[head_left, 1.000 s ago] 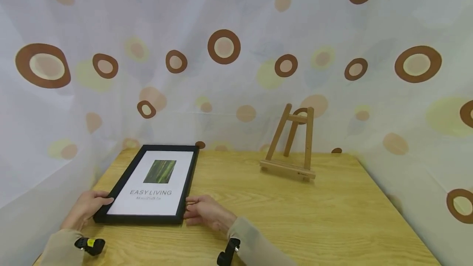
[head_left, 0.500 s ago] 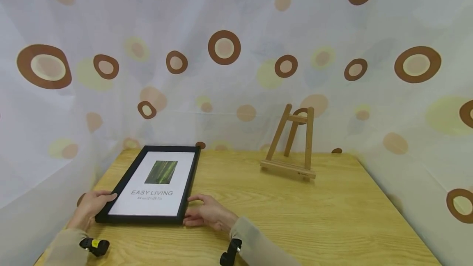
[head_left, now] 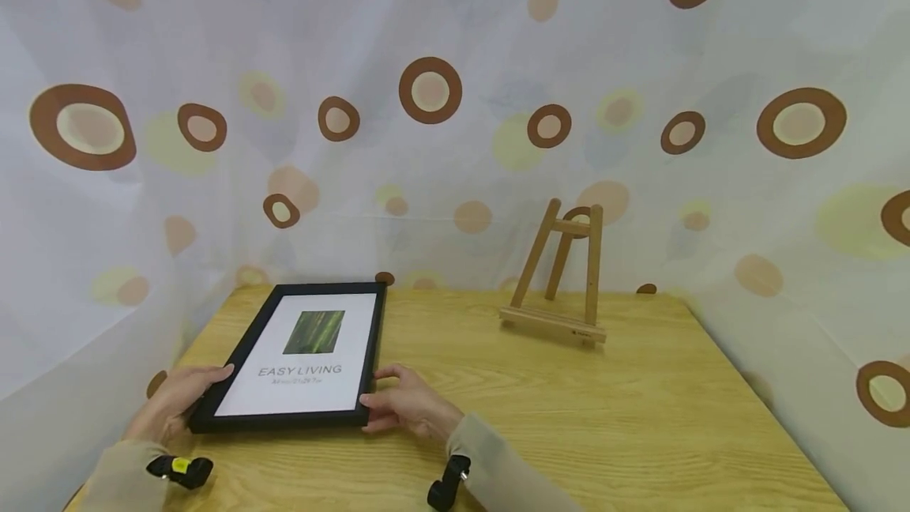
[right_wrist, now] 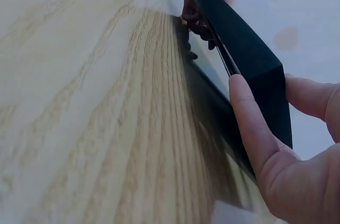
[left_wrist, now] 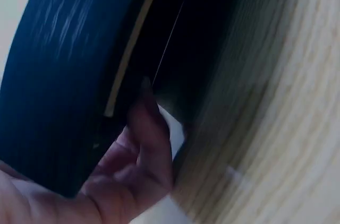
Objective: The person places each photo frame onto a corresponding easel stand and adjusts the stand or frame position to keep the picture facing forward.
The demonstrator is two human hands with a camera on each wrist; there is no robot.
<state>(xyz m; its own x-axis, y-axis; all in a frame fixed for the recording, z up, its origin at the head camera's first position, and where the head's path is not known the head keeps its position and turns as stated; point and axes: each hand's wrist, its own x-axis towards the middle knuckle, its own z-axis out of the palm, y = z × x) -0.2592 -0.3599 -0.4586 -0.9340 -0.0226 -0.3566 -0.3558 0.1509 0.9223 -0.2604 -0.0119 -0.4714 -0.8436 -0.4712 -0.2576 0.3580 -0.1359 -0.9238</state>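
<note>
A black picture frame (head_left: 245, 397) with a white sheet reading EASY LIVING and a small green picture lies at the table's left, its near edge raised off the wood. My left hand (head_left: 174, 403) grips its near left corner, thumb on top; in the left wrist view, curled fingers (left_wrist: 151, 144) reach under the dark edge. At the near right corner my right hand (head_left: 412, 405) pinches the frame, thumb above and a finger below, as the right wrist view shows around the black edge (right_wrist: 249, 49). A gap with shadow separates that edge from the table.
A small wooden easel (head_left: 592, 275) stands upright at the back right of the wooden table (head_left: 640, 417). Behind and at the sides hangs a white sheet (head_left: 469, 14) patterned with brown and beige circles. Both wrists carry small black cameras.
The frame has shifted slightly right, and its near edge has come up from the table. Both hands moved with it, and the right thumb now lies over the frame's edge. The easel stayed put.
</note>
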